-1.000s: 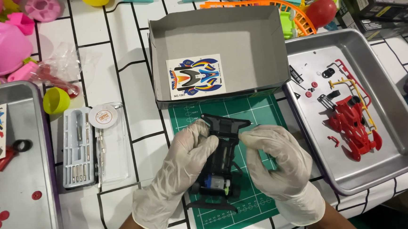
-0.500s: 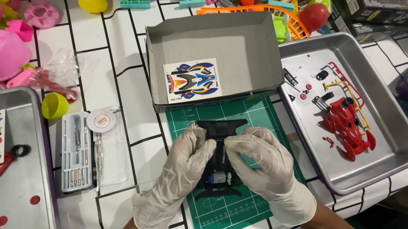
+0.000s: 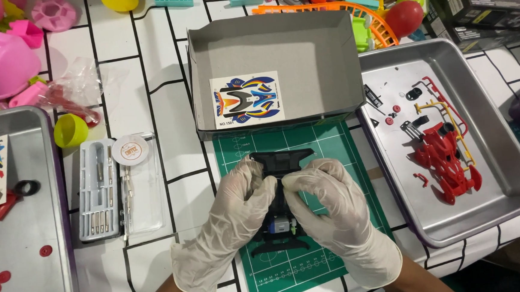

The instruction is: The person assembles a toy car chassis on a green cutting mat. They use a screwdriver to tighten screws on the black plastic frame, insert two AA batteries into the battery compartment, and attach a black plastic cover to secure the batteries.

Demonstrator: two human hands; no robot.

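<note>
Over the green cutting mat (image 3: 332,141) near the middle of the table, I have both gloved hands closed around a black toy car chassis (image 3: 280,163). My left hand (image 3: 239,204) pinches its left side and my right hand (image 3: 326,199) wraps the right side, thumbs meeting on top, which looks like a two-sided grip to keep the frame steady against the mat. Its small motor (image 3: 280,226) peeks out between my palms; the middle of the frame is hidden under my fingers, so I cannot tell what they press on. Beyond it sits an open grey box (image 3: 278,48) with a sticker sheet (image 3: 247,100) inside. To the right, a metal tray (image 3: 501,149) holds a red car body (image 3: 444,159) and loose small parts; to the left lies a clear tool case (image 3: 100,189), and another tray (image 3: 49,237) is cut off by the frame.
</note>
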